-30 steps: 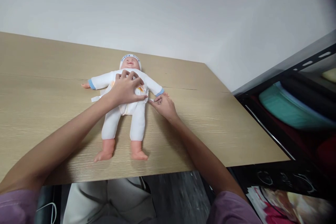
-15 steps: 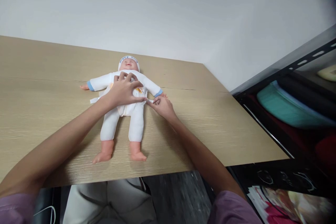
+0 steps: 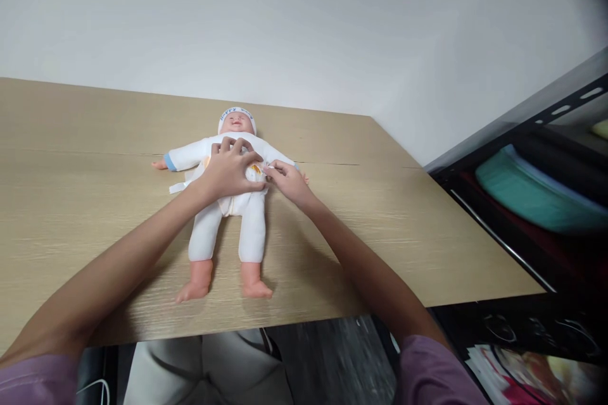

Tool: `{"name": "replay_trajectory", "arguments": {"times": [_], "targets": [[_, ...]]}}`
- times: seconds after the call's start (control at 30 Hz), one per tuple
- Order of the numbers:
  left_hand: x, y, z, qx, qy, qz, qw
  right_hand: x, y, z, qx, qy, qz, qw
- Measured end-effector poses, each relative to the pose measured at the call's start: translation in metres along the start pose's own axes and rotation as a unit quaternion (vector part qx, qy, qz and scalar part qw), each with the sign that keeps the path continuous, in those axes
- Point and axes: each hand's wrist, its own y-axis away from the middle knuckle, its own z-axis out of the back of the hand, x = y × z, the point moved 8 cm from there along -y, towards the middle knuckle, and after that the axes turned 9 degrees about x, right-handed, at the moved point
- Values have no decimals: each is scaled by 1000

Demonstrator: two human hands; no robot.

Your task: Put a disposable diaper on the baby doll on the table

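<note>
A baby doll (image 3: 204, 237) in a white suit and lettered headband lies on its back, feet toward me. Around its hips is a white diaper (image 3: 234, 204) with an orange print on the front. My left hand (image 3: 235, 169) rests spread over the diaper's front at the doll's belly, partly covering it. At the diaper's right side my right hand (image 3: 289, 183) pinches a white diaper tab, mostly hidden by the fingers. On the opposite side another diaper tab (image 3: 177, 188) sticks out loose over the table.
The doll lies on a light wooden table (image 3: 361, 228) set against a white wall (image 3: 294, 31). To the right stands a dark shelf (image 3: 456, 186) holding a folded teal item (image 3: 527, 193). Papers or packets (image 3: 517, 373) lie lower right, below table level.
My right hand has moved up and inward, bringing the pinched tab from out beside the diaper onto its front edge. My left hand stays on the belly. The whole view has shifted slightly.
</note>
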Motion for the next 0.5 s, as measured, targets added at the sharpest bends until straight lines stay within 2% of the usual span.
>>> {"name": "replay_trajectory", "arguments": {"times": [0.1, 0.17, 0.23, 0.37, 0.43, 0.5], "targets": [[1, 1, 0, -5, 3, 3, 1000, 5, -18, -16, -8, -7, 8, 1000], [2, 1, 0, -7, 6, 4, 1000, 4, -19, -21, -24, -17, 6, 1000], [2, 1, 0, -9, 8, 4, 1000, 8, -9, -20, -53, -8, 28, 998], [2, -1, -4, -1, 13, 12, 1000, 34, 32, -16, -102, 106, 172, 974], [4, -1, -5, 6, 23, 18, 1000, 42, 48, -22, -77, 156, 228, 958], [9, -1, -4, 16, 50, 21, 998, 41, 55, -29, -41, 195, 253, 947]]}}
